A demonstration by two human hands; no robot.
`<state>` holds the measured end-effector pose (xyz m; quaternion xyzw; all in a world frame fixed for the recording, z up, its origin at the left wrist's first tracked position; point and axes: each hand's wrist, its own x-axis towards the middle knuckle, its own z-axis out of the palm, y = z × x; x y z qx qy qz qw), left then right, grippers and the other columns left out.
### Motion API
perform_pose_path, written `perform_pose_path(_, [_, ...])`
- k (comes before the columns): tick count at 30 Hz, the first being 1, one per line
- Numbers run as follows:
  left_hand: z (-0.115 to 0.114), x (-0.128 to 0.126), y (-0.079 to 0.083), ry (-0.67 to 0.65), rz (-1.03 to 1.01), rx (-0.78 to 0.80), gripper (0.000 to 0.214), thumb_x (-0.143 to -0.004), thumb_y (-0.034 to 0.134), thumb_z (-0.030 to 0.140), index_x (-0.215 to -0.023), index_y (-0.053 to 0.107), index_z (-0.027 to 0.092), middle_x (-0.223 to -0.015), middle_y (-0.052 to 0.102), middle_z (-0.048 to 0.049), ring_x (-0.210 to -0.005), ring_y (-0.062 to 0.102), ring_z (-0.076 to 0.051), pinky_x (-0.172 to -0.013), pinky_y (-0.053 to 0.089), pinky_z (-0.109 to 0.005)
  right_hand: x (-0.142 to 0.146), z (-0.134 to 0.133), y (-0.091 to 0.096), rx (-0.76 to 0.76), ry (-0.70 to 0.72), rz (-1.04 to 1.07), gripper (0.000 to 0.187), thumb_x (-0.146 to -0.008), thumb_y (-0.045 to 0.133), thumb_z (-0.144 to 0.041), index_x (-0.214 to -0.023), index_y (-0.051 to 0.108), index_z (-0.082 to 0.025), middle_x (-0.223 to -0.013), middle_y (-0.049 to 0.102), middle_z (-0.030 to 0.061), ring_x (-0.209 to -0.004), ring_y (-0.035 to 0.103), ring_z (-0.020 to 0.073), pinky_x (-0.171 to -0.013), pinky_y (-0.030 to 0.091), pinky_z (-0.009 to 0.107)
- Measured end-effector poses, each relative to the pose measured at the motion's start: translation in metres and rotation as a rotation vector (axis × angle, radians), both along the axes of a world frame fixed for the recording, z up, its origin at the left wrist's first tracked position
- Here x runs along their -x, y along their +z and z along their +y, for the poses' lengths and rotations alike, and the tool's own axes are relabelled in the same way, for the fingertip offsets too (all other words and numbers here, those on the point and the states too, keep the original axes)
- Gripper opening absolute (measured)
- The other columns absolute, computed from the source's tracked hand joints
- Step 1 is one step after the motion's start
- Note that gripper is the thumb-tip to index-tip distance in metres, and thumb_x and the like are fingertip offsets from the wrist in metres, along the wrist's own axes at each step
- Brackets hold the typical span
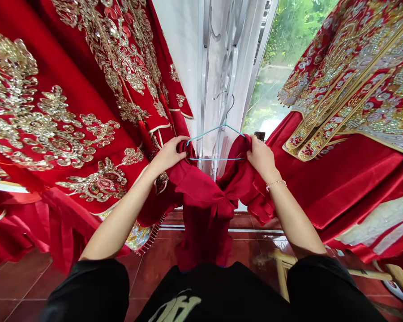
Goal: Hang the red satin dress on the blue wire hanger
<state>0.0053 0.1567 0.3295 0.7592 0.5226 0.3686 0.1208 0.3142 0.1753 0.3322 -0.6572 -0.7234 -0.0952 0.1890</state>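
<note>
A plain dark red garment (206,201) with a bow at its middle hangs in front of me. Both its shoulders sit on a light blue wire hanger (218,143). My left hand (169,154) is closed on the garment's left shoulder at the hanger's left end. My right hand (262,156), with a thin bracelet on its wrist, is closed on the right shoulder at the hanger's right end. The hanger's hook points up against a white curtain (228,67).
Red gowns with gold embroidery (70,112) hang close at the left, and another embroidered red gown (349,89) at the right. A window with greenery is behind the curtain. The floor (16,286) is red tile, and a wooden frame (372,270) stands low right.
</note>
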Motion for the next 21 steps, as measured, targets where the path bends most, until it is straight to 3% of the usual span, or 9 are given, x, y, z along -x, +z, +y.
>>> perform_pose_path(5, [0.008, -0.012, -0.014, 0.12, 0.006, -0.096, 0.053, -0.073, 0.051, 0.008, -0.124, 0.061, 0.017, -0.124, 0.068, -0.0073, -0.116, 0.063, -0.023, -0.109, 0.046, -0.041, 0.005, -0.006, -0.001, -0.023, -0.049, 0.018, 0.048, -0.087, 0.042, -0.009, -0.135, 0.047, -0.012, -0.128, 0.062, 0.0214, -0.12, 0.055, 0.0358, -0.083, 0.05, 0.041])
perform_pose_path(8, [0.006, -0.02, -0.021, 0.229, 0.082, -0.12, 0.056, -0.077, 0.051, 0.01, -0.132, 0.056, 0.018, -0.129, 0.064, -0.0111, -0.12, 0.061, -0.027, -0.108, 0.046, -0.046, 0.009, -0.006, -0.005, -0.058, -0.097, 0.046, 0.05, -0.087, 0.046, -0.011, -0.137, 0.046, -0.012, -0.143, 0.052, 0.0224, -0.135, 0.04, 0.0426, -0.091, 0.048, 0.051])
perform_pose_path(10, [0.003, -0.025, -0.021, 0.328, 0.165, -0.131, 0.057, -0.081, 0.05, 0.012, -0.138, 0.052, 0.017, -0.133, 0.06, -0.0149, -0.123, 0.059, -0.032, -0.109, 0.045, -0.052, 0.011, -0.004, -0.008, -0.063, -0.114, 0.066, 0.052, -0.086, 0.049, -0.013, -0.138, 0.045, -0.014, -0.144, 0.051, 0.0232, -0.133, 0.042, 0.0436, -0.091, 0.047, 0.055])
perform_pose_path(13, [-0.001, -0.032, -0.015, 0.428, 0.274, -0.142, 0.056, -0.084, 0.046, 0.013, -0.14, 0.048, 0.017, -0.14, 0.055, -0.0169, -0.128, 0.056, -0.036, -0.106, 0.046, -0.054, 0.008, -0.001, -0.012, -0.068, -0.097, 0.074, 0.049, -0.084, 0.046, -0.007, -0.133, 0.049, -0.011, -0.123, 0.063, 0.0237, -0.116, 0.056, 0.0384, -0.088, 0.048, 0.049])
perform_pose_path(16, [-0.003, -0.036, -0.001, 0.463, 0.399, -0.073, 0.055, -0.086, 0.04, 0.011, -0.141, 0.045, 0.012, -0.136, 0.057, -0.0208, -0.119, 0.061, -0.037, -0.096, 0.052, -0.051, -0.004, 0.001, -0.014, -0.082, -0.103, 0.08, 0.044, -0.083, 0.04, -0.001, -0.122, 0.056, -0.011, -0.104, 0.069, 0.0204, -0.098, 0.064, 0.033, -0.08, 0.048, 0.041])
perform_pose_path(18, [-0.005, -0.038, 0.01, 0.453, 0.524, -0.01, 0.056, -0.087, 0.036, 0.009, -0.142, 0.042, 0.009, -0.13, 0.059, -0.0232, -0.112, 0.065, -0.038, -0.091, 0.052, -0.049, -0.015, 0.002, -0.014, -0.081, -0.085, 0.093, 0.042, -0.082, 0.042, -0.001, -0.118, 0.059, -0.013, -0.102, 0.07, 0.0186, -0.093, 0.065, 0.0311, -0.078, 0.047, 0.038])
perform_pose_path(21, [-0.013, -0.041, 0.021, 0.457, 0.718, 0.023, 0.053, -0.09, 0.032, 0.01, -0.141, 0.044, 0.008, -0.129, 0.059, -0.0249, -0.117, 0.062, -0.04, -0.093, 0.049, -0.048, -0.026, 0.003, -0.016, -0.05, -0.007, 0.174, 0.039, -0.08, 0.051, -0.01, -0.117, 0.062, -0.015, -0.101, 0.072, 0.0147, -0.093, 0.066, 0.03, -0.079, 0.048, 0.037])
